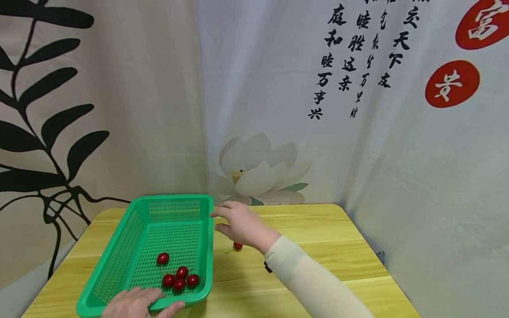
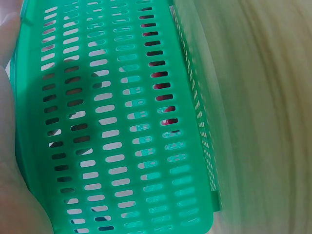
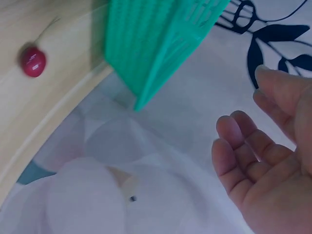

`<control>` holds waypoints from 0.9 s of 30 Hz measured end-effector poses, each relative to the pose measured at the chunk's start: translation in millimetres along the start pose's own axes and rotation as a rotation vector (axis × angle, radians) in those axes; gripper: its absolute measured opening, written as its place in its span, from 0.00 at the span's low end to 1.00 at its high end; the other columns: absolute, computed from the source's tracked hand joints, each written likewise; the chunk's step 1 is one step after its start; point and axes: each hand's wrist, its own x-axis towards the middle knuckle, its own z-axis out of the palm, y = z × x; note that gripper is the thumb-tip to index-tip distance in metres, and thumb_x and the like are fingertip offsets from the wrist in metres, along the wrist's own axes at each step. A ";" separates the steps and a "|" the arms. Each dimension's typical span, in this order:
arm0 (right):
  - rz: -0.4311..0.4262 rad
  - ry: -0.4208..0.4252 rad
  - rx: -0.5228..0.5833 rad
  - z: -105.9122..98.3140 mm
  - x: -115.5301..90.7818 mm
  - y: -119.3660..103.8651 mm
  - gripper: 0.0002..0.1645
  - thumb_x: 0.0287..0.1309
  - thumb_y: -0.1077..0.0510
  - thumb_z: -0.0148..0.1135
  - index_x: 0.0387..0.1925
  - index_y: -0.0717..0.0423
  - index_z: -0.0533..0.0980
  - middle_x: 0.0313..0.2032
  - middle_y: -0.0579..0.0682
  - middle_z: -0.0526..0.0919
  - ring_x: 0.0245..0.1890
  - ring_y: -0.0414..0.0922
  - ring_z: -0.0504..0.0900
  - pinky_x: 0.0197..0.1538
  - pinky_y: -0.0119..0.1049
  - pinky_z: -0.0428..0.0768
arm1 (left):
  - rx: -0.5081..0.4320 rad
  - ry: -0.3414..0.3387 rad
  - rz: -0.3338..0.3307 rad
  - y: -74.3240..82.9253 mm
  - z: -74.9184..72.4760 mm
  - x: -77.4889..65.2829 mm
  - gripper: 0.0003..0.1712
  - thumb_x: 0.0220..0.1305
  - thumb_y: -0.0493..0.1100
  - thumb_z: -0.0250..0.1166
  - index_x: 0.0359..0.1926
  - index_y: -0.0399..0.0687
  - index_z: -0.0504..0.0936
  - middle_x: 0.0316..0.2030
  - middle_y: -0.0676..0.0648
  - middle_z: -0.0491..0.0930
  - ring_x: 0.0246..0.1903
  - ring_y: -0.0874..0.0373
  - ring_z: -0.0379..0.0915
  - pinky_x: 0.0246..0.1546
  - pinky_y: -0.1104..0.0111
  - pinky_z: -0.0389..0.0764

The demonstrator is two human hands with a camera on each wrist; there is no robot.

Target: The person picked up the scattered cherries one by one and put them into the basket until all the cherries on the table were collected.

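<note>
A green plastic basket (image 1: 210, 256) with slotted walls stands on the left part of the table, several dark red cherries (image 1: 169, 281) lying in its near half. My left hand (image 1: 133, 304) grips the near rim, and the left wrist view shows the basket's slotted wall (image 2: 117, 146) close up. By the far right corner of the basket, my right hand (image 1: 244, 225) is raised with relaxed, slightly bent fingers and nothing in them. One stemmed cherry (image 1: 237, 246) lies on the table just below the right wrist; the right wrist view shows this cherry (image 3: 34, 62) whole.
The yellow wood-grain table (image 1: 310, 265) extends to the right of the basket. Behind it hangs a pale curtain (image 1: 254, 88) printed with leaves, a lotus flower and black characters. The table's far edge runs close to the curtain.
</note>
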 end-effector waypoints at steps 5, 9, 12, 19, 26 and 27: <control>0.093 -0.045 -0.003 10.1 -7.5 19.8 0.18 0.63 0.51 0.67 0.53 0.46 0.81 0.50 0.44 0.79 0.47 0.39 0.76 0.48 0.34 0.79 | 0.002 0.020 0.014 -1.4 -0.1 0.5 0.27 0.43 0.82 0.63 0.13 0.75 0.68 0.09 0.65 0.57 0.11 0.64 0.54 0.14 0.67 0.59; 0.148 -0.087 0.003 21.6 -11.9 31.7 0.17 0.63 0.51 0.67 0.53 0.47 0.81 0.51 0.45 0.80 0.45 0.40 0.78 0.47 0.36 0.80 | 0.001 0.030 0.017 -2.0 0.4 0.7 0.27 0.43 0.82 0.63 0.13 0.75 0.68 0.09 0.66 0.57 0.11 0.64 0.53 0.14 0.67 0.59; 0.183 -0.120 0.016 30.0 -14.4 38.8 0.17 0.64 0.51 0.66 0.53 0.46 0.81 0.51 0.45 0.80 0.45 0.41 0.79 0.47 0.37 0.80 | -0.003 0.024 0.019 -2.6 0.7 0.3 0.26 0.43 0.82 0.63 0.13 0.75 0.68 0.09 0.66 0.56 0.11 0.65 0.53 0.14 0.67 0.60; 0.240 -0.197 0.041 49.6 -17.5 50.1 0.17 0.64 0.51 0.66 0.53 0.45 0.81 0.51 0.45 0.82 0.47 0.42 0.80 0.47 0.39 0.81 | -0.014 0.001 0.014 -2.7 0.8 -0.7 0.26 0.44 0.82 0.63 0.13 0.76 0.67 0.09 0.66 0.57 0.11 0.65 0.54 0.14 0.67 0.60; 0.288 -0.274 0.037 74.3 -21.3 53.5 0.17 0.62 0.51 0.68 0.53 0.45 0.81 0.50 0.47 0.82 0.48 0.43 0.79 0.46 0.39 0.81 | -0.025 0.018 0.019 -1.2 0.3 -0.2 0.26 0.43 0.81 0.65 0.13 0.76 0.68 0.09 0.66 0.57 0.11 0.65 0.53 0.14 0.68 0.59; 0.289 -0.280 0.045 78.1 -21.9 53.7 0.17 0.62 0.51 0.68 0.52 0.46 0.82 0.50 0.47 0.82 0.48 0.43 0.79 0.47 0.39 0.80 | -0.026 0.017 0.020 -0.9 0.2 -0.3 0.26 0.43 0.81 0.65 0.13 0.76 0.67 0.09 0.66 0.57 0.11 0.65 0.53 0.14 0.68 0.59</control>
